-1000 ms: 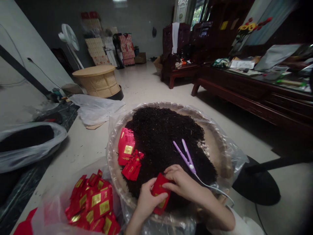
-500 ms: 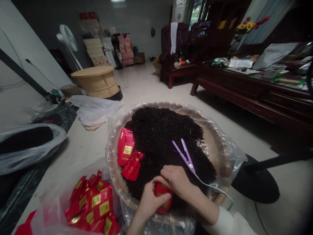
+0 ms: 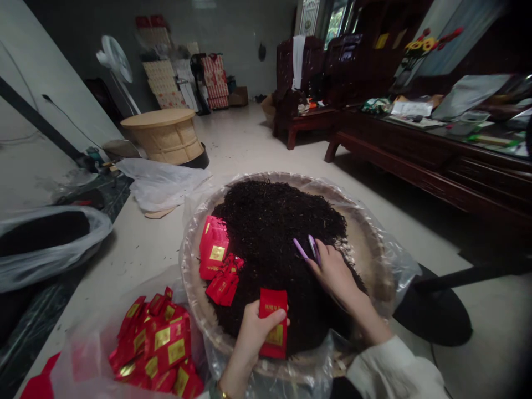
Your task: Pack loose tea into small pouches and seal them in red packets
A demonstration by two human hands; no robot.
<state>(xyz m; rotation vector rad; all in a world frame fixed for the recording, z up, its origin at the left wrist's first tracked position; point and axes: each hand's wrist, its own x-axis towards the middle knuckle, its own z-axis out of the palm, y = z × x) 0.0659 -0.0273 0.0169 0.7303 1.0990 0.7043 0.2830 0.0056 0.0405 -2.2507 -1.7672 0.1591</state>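
My left hand [image 3: 252,331] is closed around a red foil tea packet [image 3: 273,302] with gold print, thumb across its front, near edge of the round tray. The packet stands upright, printed side facing me. My right hand [image 3: 334,276] has its fingers around a purple mini hair straightener [image 3: 300,249]; its two arms poke out apart past my fingers, and its hinge end is hidden. Under both hands lies a heap of dark loose tea leaves [image 3: 274,213] in the plastic-lined round tray [image 3: 368,235]. Flat red packets [image 3: 214,238] and small red pieces [image 3: 224,285] lie at the tray's left.
A clear plastic bag [image 3: 89,349] of red packets [image 3: 162,343] sits front left. Further left is a bag of dark leaves [image 3: 44,230]. A black stand base [image 3: 436,316] is at the right. Behind stand a drum-shaped basket [image 3: 162,136] and a dark wooden table [image 3: 415,155].
My right hand has left the packet and moved up and right onto the hair straightener. My left hand now holds the packet alone, more upright with its front showing.
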